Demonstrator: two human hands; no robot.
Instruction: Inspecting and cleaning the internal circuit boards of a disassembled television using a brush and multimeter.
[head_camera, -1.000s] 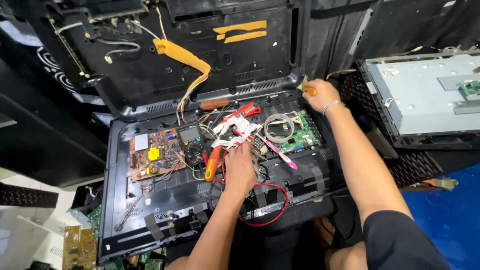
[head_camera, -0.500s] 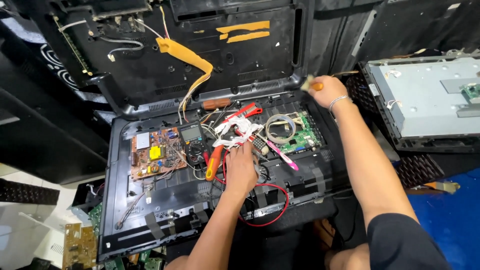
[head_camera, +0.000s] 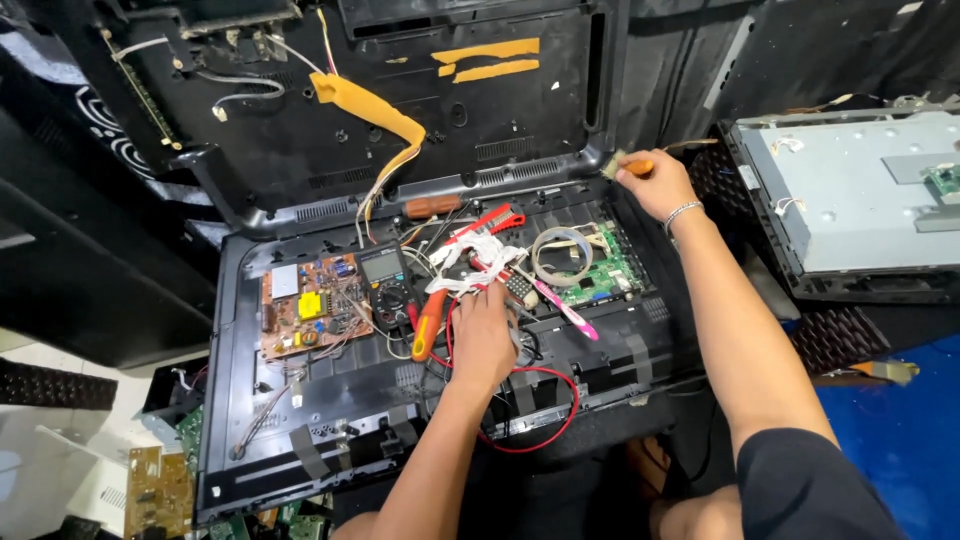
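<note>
Small brush (head_camera: 628, 165) w/ orange handle sits at the top right corner of the open TV chassis (head_camera: 250, 420), right hand (head_camera: 655, 185) w/ closed grip around it. Left hand (head_camera: 482, 335) rests palm down mid-chassis on red wires (head_camera: 545, 425), grip loose, holding nothing clear. Just left: multimeter (head_camera: 385, 280), brown circuit board (head_camera: 310, 310). Green board (head_camera: 605, 275) btw the hands

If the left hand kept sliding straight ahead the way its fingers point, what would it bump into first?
Probably the bundle of white cable just past the left hand, with the red-handled pliers beyond. Depth is hard to judge.
</note>
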